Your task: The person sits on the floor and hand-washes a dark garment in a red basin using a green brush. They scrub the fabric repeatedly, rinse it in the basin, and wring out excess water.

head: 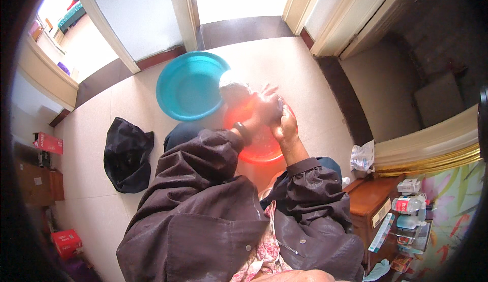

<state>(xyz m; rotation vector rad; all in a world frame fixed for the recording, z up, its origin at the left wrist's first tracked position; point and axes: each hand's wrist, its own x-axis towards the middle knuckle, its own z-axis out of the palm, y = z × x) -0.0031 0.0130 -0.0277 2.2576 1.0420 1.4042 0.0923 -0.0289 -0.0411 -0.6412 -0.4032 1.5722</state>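
My left hand [265, 106], with a dark bracelet at the wrist, reaches over a red plastic basin [261, 154] and is blurred. Its fingers spread towards the far side, against a small dark item [275, 111], perhaps cloth. My right hand [288, 123] grips that item from the right, above the basin. Whether my left hand also grips it is unclear. A whitish, rounded bundle [233, 85], washed out by glare, lies between the red basin and a larger teal plastic basin [171, 102]. Bubbles or drops show inside the red basin.
A black bag or cloth [129, 156] lies on the tiled floor to the left. Red boxes [66, 243] and a brown carton [36, 183] line the left wall. At right, a wooden cabinet [375, 196] carries bottles [408, 205]. A white packet [362, 157] stands near it.
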